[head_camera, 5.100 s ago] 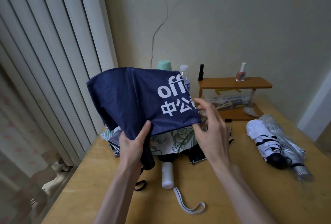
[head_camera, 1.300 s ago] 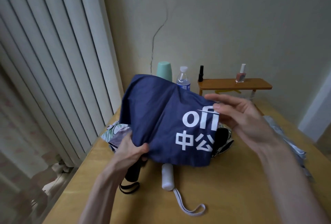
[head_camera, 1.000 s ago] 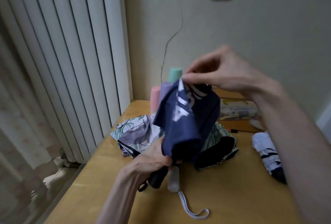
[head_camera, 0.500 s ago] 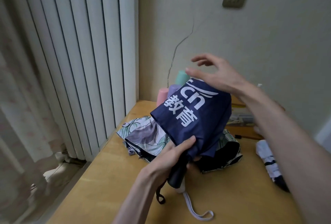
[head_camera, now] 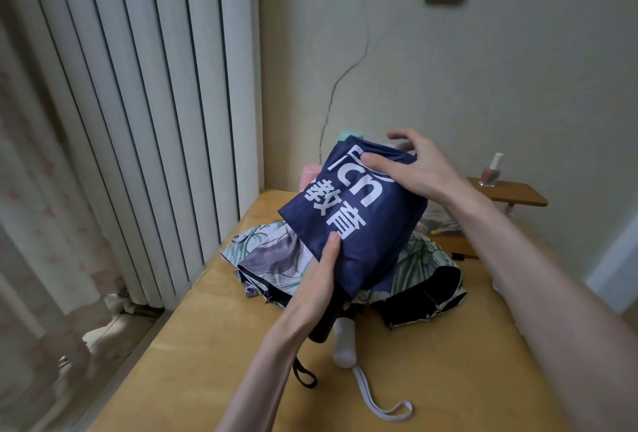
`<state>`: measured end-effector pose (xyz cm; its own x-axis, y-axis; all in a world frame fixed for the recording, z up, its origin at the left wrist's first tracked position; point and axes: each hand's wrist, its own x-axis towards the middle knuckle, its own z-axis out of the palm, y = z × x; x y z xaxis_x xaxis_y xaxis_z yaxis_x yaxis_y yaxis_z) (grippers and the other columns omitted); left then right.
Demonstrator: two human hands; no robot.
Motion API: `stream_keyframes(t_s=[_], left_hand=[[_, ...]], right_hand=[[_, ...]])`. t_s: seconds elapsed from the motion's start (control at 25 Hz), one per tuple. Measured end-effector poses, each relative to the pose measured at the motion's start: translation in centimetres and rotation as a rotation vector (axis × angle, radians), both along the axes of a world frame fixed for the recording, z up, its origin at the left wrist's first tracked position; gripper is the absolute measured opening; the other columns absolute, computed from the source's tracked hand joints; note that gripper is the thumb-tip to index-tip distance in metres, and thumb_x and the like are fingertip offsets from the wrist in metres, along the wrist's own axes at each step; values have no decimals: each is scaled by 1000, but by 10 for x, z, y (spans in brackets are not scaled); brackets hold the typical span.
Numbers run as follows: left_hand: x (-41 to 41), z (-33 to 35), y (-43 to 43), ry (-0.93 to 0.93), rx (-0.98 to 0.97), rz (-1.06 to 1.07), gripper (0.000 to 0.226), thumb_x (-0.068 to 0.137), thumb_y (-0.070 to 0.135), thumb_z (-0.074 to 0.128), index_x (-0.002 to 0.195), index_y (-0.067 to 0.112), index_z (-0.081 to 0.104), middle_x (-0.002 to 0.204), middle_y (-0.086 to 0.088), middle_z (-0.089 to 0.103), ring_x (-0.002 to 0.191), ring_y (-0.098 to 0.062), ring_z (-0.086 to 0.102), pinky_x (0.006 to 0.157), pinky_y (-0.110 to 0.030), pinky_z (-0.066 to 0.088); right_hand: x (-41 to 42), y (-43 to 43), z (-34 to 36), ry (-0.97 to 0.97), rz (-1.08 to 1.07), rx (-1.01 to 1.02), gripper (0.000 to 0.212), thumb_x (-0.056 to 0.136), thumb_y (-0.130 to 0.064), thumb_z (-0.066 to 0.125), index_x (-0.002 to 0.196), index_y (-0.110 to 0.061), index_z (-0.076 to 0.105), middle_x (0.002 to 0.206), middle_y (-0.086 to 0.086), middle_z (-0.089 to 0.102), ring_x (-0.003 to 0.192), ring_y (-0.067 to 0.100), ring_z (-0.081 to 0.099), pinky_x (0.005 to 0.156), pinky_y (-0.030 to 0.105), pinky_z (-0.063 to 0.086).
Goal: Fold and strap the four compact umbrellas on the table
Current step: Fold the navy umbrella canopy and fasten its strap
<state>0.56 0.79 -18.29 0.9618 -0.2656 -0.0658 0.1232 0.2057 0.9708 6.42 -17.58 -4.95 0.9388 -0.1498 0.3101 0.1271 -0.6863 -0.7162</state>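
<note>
Navy umbrella (head_camera: 359, 224) with white lettering was held tilted above the worktop (head_camera: 214, 345), over a floral umbrella (head_camera: 272, 252) lying loosely spread there. The left hand (head_camera: 321, 279) gripped its lower end, thumb on the canopy. The right hand (head_camera: 411, 169) clasped the top edge, thumb pressing the fabric.

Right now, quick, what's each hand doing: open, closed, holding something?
Left hand: closed, gripping the navy umbrella low down.
Right hand: closed on the same umbrella's top, thumb in front, fingers behind.
</note>
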Motion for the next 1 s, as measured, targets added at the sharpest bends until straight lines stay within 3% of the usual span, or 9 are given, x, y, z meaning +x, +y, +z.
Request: stream_keyframes(t_s=[0.2, 0.32, 0.4, 0.48, 0.56, 0.68, 0.8, 0.92, 1.0], left_hand=[[14, -13, -3, 53, -27, 141, 43, 100, 63, 49, 112, 24, 63, 105, -13, 75, 86, -32, 68, 62, -33, 49], [14, -4, -5, 89, -44, 157, 43, 106, 50, 49, 120, 13, 63, 96, -23, 72, 75, -31, 66, 51, -32, 49], [16, 1, -1, 34, 68, 183, 52, 108, 46, 50, 151, 17, 46, 132, -13, 67, 106, -22, 66, 75, -29, 55], [13, 3, 6, -181, 306, 434, 79, 105, 42, 61, 168, 25, 15, 160, 0, 39, 141, -14, 46, 102, -30, 43], [1, 9, 6, -588, 338, 666, 79, 102, 36, 65, 167, 29, 20, 163, 3, 31, 146, -10, 41, 107, -32, 42], [-12, 12, -13, -812, 434, 324, 90, 96, 57, 70, 167, 40, 17, 169, 17, 29, 153, -1, 31, 118, -26, 34], [-7, 0, -14, -694, 462, 292, 97, 85, 61, 80, 163, 49, 24, 156, 24, 48, 140, -1, 50, 109, -26, 47], [2, -8, -8, -556, 259, 234, 63, 83, 47, 89, 137, 39, 58, 129, 21, 70, 119, -3, 66, 95, -29, 58], [1, -9, -10, -464, 178, 135, 47, 87, 29, 89, 127, 27, 65, 118, 7, 75, 103, -13, 74, 74, -28, 63]], right_hand=[[-3, 5, -2, 2, 54, -13, 49, 74, -65, 79, 94, -21, 80, 87, -5, 81, 85, 10, 75, 87, 40, 60], [-3, 14, 6, -111, -14, -83, 42, 80, -51, 79, 81, -10, 72, 81, 7, 76, 75, 21, 67, 70, 37, 51], [-7, 19, 15, -126, -79, -144, 37, 85, -42, 77, 78, -8, 68, 79, 10, 72, 77, 25, 63, 66, 35, 42], [-11, 23, 24, -139, -165, -226, 34, 87, -38, 73, 73, -9, 62, 72, 8, 63, 82, 33, 59, 65, 34, 36], [-13, 31, 29, -158, -230, -306, 32, 87, -35, 70, 69, -11, 57, 69, 8, 56, 84, 38, 55, 68, 33, 35], [-14, 44, 30, -157, -237, -346, 30, 83, -31, 70, 67, -11, 55, 66, 9, 53, 82, 40, 53, 65, 35, 33], [-14, 48, 30, -127, -236, -288, 28, 80, -27, 69, 65, -15, 48, 60, 9, 40, 74, 38, 46, 53, 36, 32], [-12, 48, 30, -118, -273, -276, 32, 79, -24, 68, 65, -14, 40, 60, 7, 32, 71, 37, 39, 50, 34, 28], [-11, 52, 25, -88, -289, -302, 25, 79, -22, 65, 68, -13, 45, 60, 8, 38, 75, 41, 45, 53, 38, 30]])
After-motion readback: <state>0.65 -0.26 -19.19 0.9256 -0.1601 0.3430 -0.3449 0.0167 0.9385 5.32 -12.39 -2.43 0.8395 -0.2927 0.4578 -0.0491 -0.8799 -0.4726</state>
